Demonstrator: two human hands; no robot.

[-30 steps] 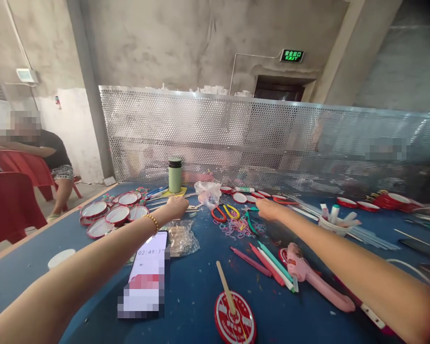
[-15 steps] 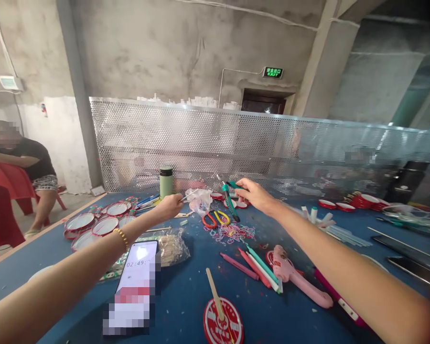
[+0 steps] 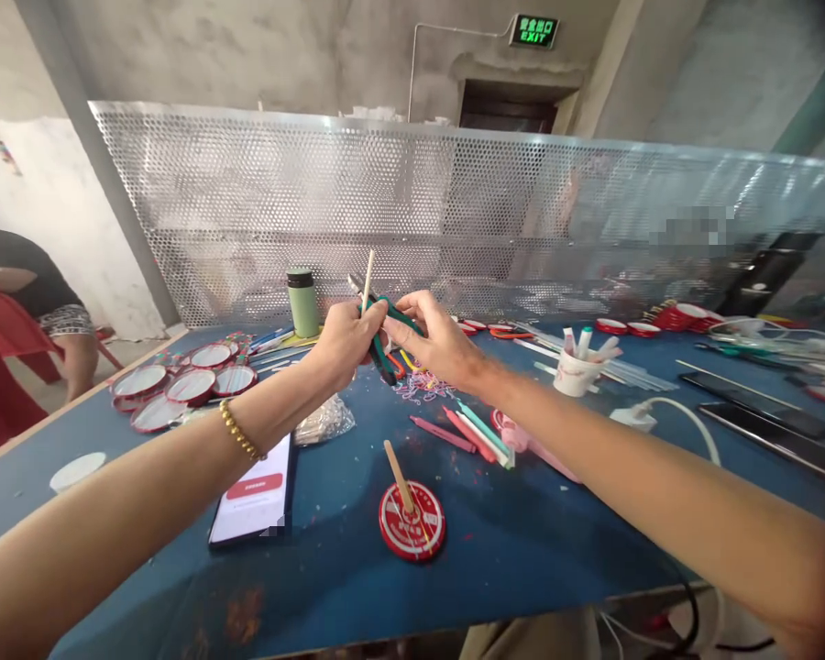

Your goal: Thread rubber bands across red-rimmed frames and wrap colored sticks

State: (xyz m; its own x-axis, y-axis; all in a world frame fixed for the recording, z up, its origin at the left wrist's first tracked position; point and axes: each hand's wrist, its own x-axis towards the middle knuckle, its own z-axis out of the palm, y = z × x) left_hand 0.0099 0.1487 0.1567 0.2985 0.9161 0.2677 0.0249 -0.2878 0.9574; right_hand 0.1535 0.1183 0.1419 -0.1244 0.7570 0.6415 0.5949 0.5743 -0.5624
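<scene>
My left hand point(image 3: 347, 344) is closed on a thin pale stick point(image 3: 368, 275) that points upward. My right hand point(image 3: 436, 341) grips green-handled pliers point(image 3: 404, 318), its fingers around the upper handle. The pliers' metal jaws lie right beside the stick; whether they touch it I cannot tell. Both hands are close together above the table. Below them lie a pile of small pink and coloured clips point(image 3: 423, 385) and scissors with orange and yellow handles point(image 3: 400, 367), partly hidden. Nearer me, a round red lid-like disc point(image 3: 412, 536) has a flat wooden stick point(image 3: 397, 472) standing up from it.
Coloured sticks point(image 3: 471, 434) and a pink glue gun point(image 3: 515, 435), partly behind my forearm, lie right of centre. A phone point(image 3: 254, 495), red-rimmed discs point(image 3: 191, 386) and a green bottle point(image 3: 303, 304) are left. A white cup point(image 3: 577, 374) stands right. A perforated metal screen point(image 3: 302, 202) closes the back.
My hands have come together, bringing the pliers beside the stick. The view has tilted downward, showing the table's front edge. The white cup now stands upright in view.
</scene>
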